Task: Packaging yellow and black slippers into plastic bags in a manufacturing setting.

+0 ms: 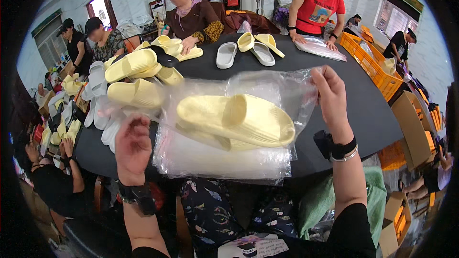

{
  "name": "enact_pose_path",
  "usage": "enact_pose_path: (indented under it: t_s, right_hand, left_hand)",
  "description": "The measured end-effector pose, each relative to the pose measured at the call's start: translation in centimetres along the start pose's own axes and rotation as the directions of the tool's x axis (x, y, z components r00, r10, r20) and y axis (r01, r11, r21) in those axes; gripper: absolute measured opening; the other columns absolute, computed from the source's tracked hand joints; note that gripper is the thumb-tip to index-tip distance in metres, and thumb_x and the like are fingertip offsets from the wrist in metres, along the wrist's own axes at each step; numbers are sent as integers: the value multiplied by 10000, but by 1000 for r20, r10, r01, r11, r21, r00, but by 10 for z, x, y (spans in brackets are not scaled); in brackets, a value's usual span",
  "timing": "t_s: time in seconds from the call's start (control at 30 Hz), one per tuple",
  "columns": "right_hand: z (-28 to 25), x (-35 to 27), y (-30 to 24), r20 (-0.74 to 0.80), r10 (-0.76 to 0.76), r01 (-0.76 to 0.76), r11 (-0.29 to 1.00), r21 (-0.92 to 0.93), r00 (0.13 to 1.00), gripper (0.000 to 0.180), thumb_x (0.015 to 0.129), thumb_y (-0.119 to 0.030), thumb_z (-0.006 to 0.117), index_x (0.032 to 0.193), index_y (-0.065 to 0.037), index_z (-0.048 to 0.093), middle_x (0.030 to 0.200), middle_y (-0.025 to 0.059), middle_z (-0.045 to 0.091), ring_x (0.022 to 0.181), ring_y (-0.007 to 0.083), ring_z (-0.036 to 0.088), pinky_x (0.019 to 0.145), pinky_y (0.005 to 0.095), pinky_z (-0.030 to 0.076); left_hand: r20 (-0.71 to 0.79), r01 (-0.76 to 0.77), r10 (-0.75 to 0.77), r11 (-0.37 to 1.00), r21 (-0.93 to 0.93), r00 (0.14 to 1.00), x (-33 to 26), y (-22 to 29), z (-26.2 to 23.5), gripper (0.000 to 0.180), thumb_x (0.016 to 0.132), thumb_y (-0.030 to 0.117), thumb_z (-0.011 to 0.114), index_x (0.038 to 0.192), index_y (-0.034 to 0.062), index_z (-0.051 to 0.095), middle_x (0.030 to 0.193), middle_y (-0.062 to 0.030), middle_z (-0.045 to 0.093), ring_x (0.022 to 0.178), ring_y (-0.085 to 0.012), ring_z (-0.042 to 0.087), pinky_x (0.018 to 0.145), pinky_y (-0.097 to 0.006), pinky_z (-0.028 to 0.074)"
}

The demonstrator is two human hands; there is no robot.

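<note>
A pair of pale yellow slide slippers point(258, 117), one over the other, lies inside a clear plastic bag point(301, 86) in front of me. My right hand point(330, 93) pinches the bag's upper right corner between thumb and fingers, lifting it. Close by the bag's left side is my left hand point(134, 145), raised with its fingers bent. Motion smears those fingers, so any hold on the film is unclear. Beneath the bagged slippers rests a stack of flat clear bags point(224, 162). Another yellow slipper point(136, 93) sits just beyond my left hand.
Yellow, white and black slippers are heaped on the dark table point(344, 86) at left. Grey slippers point(226, 55) and yellow ones stand at its far side. Across it, one person handles slippers and another flat plastic bags point(320, 48). An orange crate point(373, 69) and cardboard box point(411, 119) stand right.
</note>
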State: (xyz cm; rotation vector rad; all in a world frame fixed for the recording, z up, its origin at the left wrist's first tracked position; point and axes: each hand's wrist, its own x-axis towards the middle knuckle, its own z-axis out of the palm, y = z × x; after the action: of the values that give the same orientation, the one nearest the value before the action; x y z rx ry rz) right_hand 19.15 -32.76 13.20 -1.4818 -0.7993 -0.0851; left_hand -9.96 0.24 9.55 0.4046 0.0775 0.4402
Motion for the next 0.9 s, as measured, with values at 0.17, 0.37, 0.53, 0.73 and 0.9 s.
enact_pose_path:
  t_s: [0.17, 0.37, 0.53, 0.73, 0.9]
  right_hand:
    - [20, 28, 27, 18, 191, -192, 978, 84, 981, 209, 972, -248, 563, 885, -59, 588, 691, 5, 632, 486, 44, 524, 418, 182, 370]
    - [31, 23, 127, 168, 488, -448, 865, -226, 857, 401, 974, -290, 548, 1181, 48, 485, 1066, 163, 626, 823, 214, 653, 688, 322, 523]
    - [38, -3, 114, 155, 300, -188, 846, -499, 941, 560, 940, -313, 604, 1306, 60, 404, 1247, 241, 522, 1059, 314, 593, 897, 386, 491]
    - [37, -27, 76, 321, -112, 298, 723, -623, 941, 581, 899, -282, 654, 1306, 50, 404, 1355, 270, 417, 1250, 429, 427, 1045, 454, 382]
    - [36, -51, 101, 379, -41, 308, 667, -679, 924, 748, 871, -308, 680, 1409, 46, 299, 1452, 271, 316, 1343, 427, 326, 1059, 513, 349]
  left_hand:
    - [-45, -21, 31, 976, 218, 998, 23, 5, -23, 203, 995, 175, 457, 1043, 49, 609, 977, -78, 649, 749, -177, 653, 597, -223, 547]
    - [-382, 135, 21, 916, 377, 924, 29, -20, -82, 237, 960, 311, 504, 885, 102, 585, 844, -62, 658, 743, -234, 644, 600, -290, 493]
    - [-284, 26, 199, 777, 630, 938, 25, -12, -86, 255, 961, 344, 502, 937, 102, 578, 901, -56, 640, 827, -177, 603, 703, -283, 458]
    - [118, -148, 497, 21, 989, 860, 60, -13, -68, 395, 974, 293, 540, 1226, -11, 550, 1098, -81, 634, 995, -175, 581, 847, -277, 452]
    - [-26, 29, 328, -7, 1000, 944, 93, -29, -73, 507, 936, 282, 604, 1294, -57, 488, 1073, -102, 630, 977, -160, 588, 840, -265, 460]
